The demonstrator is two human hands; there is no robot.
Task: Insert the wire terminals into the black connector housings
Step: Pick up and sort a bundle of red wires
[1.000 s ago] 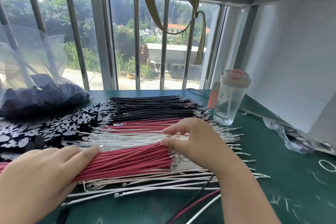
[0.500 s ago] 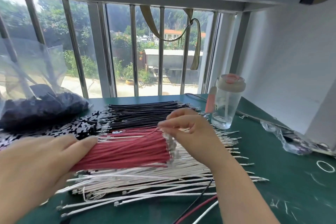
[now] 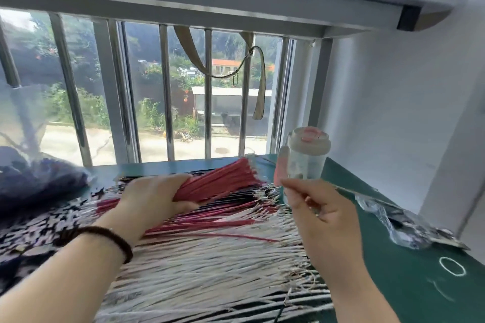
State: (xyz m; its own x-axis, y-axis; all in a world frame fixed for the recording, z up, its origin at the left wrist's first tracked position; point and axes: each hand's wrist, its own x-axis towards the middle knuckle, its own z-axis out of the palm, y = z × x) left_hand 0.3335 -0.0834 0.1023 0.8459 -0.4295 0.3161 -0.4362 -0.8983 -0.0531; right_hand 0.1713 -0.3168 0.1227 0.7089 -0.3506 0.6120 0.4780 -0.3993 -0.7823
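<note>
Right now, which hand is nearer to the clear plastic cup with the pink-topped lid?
Right. The right hand is raised just below and in front of the clear plastic cup; the left hand grips the red wire bundle further to its left.

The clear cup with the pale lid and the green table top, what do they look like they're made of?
Clear cup with the pale lid: probably transparent plastic, since the wall shows through it; the lid looks like matte opaque plastic. Green table top: seemingly a dull mat or painted surface, flat, without glare, marked with white chalk-like lines.

Left hand (image 3: 154, 199) gripping red wire bundle (image 3: 223, 178) above wires, right hand (image 3: 319, 215) loosely curled
</note>
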